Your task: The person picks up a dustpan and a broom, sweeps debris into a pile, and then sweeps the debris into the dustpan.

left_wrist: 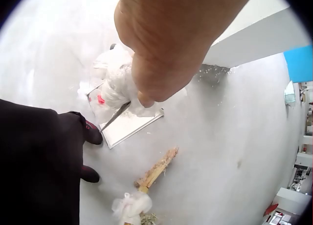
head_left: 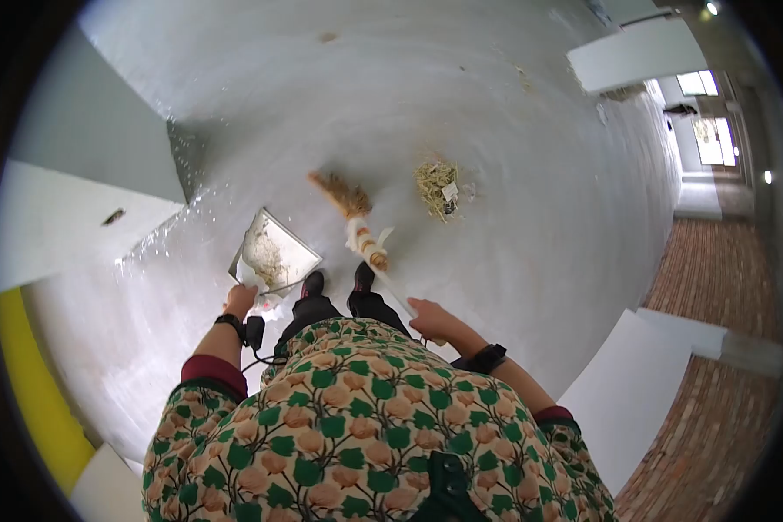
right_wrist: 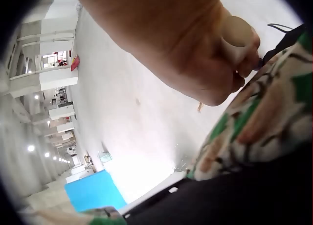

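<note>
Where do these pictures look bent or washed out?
Head view: the brick strip curves and corners go black; left wrist view: the floor pales nearly to white at upper left; right wrist view: glare burns out the floor beside the blue panel.

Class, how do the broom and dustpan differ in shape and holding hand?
The broom is long and narrow with brown bristles; the dustpan is a broad, pale tray. The right hand grips the broom, the left hand the dustpan. Both have white plastic about them.
</note>
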### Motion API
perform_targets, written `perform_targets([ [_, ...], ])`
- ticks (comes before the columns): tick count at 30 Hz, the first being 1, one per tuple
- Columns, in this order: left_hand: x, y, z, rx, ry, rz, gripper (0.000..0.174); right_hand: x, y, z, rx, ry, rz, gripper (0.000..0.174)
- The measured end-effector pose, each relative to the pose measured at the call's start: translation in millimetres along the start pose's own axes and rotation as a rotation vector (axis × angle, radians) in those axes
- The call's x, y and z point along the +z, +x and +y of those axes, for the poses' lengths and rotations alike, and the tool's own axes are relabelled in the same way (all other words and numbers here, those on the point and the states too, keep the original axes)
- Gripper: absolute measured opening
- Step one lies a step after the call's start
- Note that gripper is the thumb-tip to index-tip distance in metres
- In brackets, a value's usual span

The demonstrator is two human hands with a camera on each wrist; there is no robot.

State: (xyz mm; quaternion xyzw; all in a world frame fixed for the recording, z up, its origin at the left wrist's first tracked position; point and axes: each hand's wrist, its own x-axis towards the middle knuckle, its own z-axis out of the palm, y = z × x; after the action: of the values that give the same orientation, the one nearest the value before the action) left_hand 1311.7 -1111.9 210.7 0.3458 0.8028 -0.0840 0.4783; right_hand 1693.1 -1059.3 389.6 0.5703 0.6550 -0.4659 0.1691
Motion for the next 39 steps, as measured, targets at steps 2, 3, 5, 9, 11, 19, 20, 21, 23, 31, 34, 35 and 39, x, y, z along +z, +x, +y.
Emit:
perform_targets([
  [2,0.6,13.3,-7.6,0.042,0.06,0.035,0.045,9.9,-5.3,6.1,-0.054,0.046,0.044,0.051],
  [3,-4.2,10.6,-6.1,0.069,0.105,0.063,0.042,14.1,-10.8,8.9,-0.109,0.07,0.062,0.05],
  [5,-0.6,49.7,-31.2,0.397,0.628,0.01,0.032,-11.7,-41.5,-12.2,0.069,0.29,-0.018,0.05],
  [9,-27.7,42.2,-48.3,0.511,0.732,0.181,0.027,-6.1,-63.2,-2.3,0.272,0.779,-0.053,0.047],
  [11,-24.2,68.6,-83.7,0.531,0.587,0.17,0.028,6.2,-67.3,1.7,0.246,0.849,0.092,0.046],
  [19,-54.6,-12.0,-77.1,0.21,-0.356,-0.035,0.028,20.4,-81.6,44.4,0.462,0.829,0.401,0.05],
  [20,-55.9,-17.4,-80.7,0.252,-0.39,-0.027,0.028,19.4,-83.5,53.2,0.502,0.811,0.413,0.05],
  [21,-57.6,-25.6,-79.5,0.291,-0.427,-0.019,0.028,19.5,-84.6,64.5,0.541,0.79,0.42,0.05],
  [23,-70.8,-59.6,-51.1,0.084,-0.435,-0.007,0.027,34.3,-78.9,98.0,0.539,0.585,0.559,0.043],
  [31,-78.9,-76.9,-52.4,-0.157,-0.562,0.054,0.022,51.1,-69.3,154.7,0.732,0.31,0.487,0.021],
  [34,-80.1,-73.1,-55.7,-0.116,-0.481,0.03,0.022,61.9,-64.9,154.7,0.746,0.294,0.446,0.021],
  [35,-79.6,-70.1,-58.5,-0.079,-0.425,0.0,0.022,69.9,-62.4,153.3,0.733,0.251,0.442,0.021],
  [39,-83.3,-88.5,-38.9,-0.121,-0.456,-0.017,0.023,87.1,-77.1,126.1,0.688,0.16,0.392,0.023],
])
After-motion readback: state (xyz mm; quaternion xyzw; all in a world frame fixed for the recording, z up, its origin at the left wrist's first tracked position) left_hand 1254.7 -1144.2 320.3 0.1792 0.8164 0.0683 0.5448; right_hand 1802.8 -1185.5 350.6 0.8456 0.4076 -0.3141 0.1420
